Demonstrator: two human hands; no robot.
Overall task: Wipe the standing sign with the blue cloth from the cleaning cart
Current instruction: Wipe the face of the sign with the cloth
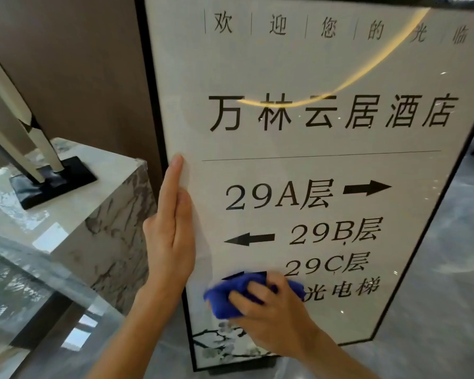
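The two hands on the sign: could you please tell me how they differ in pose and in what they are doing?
The left hand lies flat and open, fingers pointing up along the standing sign's left edge; the right hand is curled, pressing the bunched blue cloth against the lower panel. The left hand holds nothing; the right grips the cloth. The left sits higher than the right. Both are bare and touch the sign's face.

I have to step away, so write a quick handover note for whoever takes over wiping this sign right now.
Left hand: flat, fingers straight, braced on the sign's left edge.
Right hand: pressing the cloth on the lower left of the glass, over the bottom arrow.
Done: cannot tell which areas are already wiped.
Left: judging by glare and specks, probably the rest of the face and the frame.
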